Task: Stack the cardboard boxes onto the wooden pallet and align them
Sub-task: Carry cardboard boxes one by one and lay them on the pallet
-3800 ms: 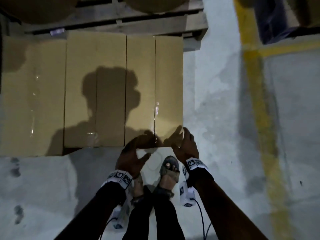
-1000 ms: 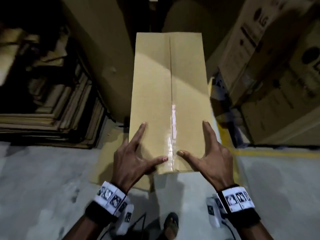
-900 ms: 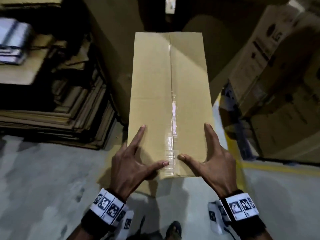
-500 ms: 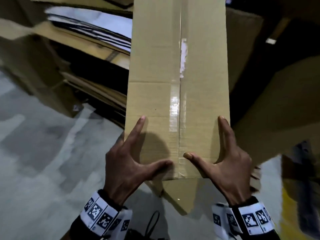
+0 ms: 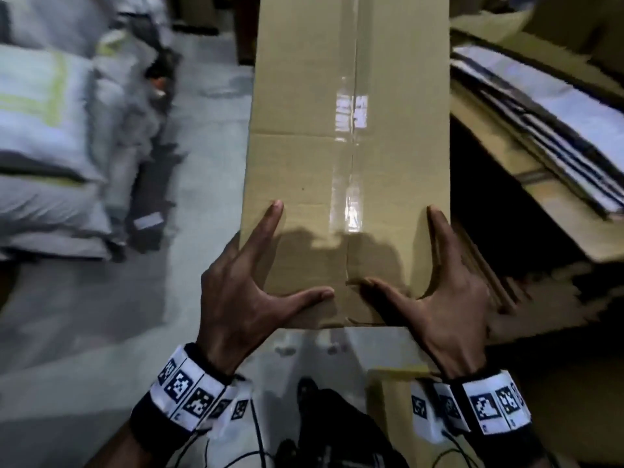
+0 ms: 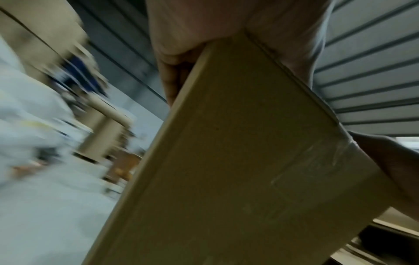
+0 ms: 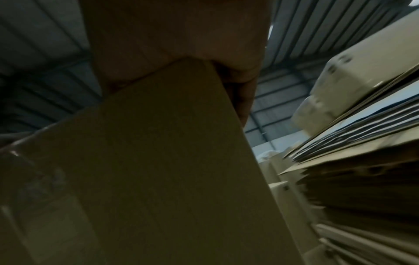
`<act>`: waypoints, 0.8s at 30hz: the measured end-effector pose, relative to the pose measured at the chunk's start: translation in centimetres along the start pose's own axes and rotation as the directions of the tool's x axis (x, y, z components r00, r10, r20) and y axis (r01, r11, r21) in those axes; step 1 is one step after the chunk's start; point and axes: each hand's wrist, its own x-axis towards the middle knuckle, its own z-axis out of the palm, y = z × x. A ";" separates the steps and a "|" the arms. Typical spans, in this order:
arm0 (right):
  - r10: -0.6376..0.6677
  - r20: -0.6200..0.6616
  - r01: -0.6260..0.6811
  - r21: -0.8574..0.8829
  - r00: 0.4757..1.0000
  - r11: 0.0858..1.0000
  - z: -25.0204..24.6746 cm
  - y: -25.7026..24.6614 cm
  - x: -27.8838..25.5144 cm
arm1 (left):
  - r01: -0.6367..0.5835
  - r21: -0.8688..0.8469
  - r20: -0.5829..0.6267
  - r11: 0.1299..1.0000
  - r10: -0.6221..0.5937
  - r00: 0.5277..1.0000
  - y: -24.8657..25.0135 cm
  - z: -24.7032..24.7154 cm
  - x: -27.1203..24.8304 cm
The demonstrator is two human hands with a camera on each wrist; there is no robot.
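Note:
I hold a long tan cardboard box (image 5: pixel 347 146), taped along its middle seam, in the air in front of me. My left hand (image 5: pixel 250 298) grips its near left corner, thumb and forefinger spread on the top face. My right hand (image 5: pixel 442 298) grips the near right corner the same way. In the left wrist view the box (image 6: pixel 226 179) runs away from my left hand (image 6: pixel 192 26), whose fingers wrap its side edge. In the right wrist view the dark box (image 7: pixel 147 161) sits under my right hand (image 7: pixel 176 35). The wooden pallet is out of view.
White sacks (image 5: pixel 44 146) are piled on the left. Stacks of flattened cardboard (image 5: pixel 540 146) lie on the right, close to the box's side. Grey concrete floor (image 5: pixel 84 315) stretches below and ahead on the left. My foot (image 5: pixel 324 400) shows beneath the box.
Both hands keep the same hold on the box while I turn. The flattened cardboard has swung from the left to the right, and the sacks have come into view on the left.

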 end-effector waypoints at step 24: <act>-0.734 0.540 0.503 0.537 0.412 0.677 49.2 -29.8 27.8 | 0.802 -0.129 -0.707 0.583 -0.621 0.338 -27.2 -18.0 15.7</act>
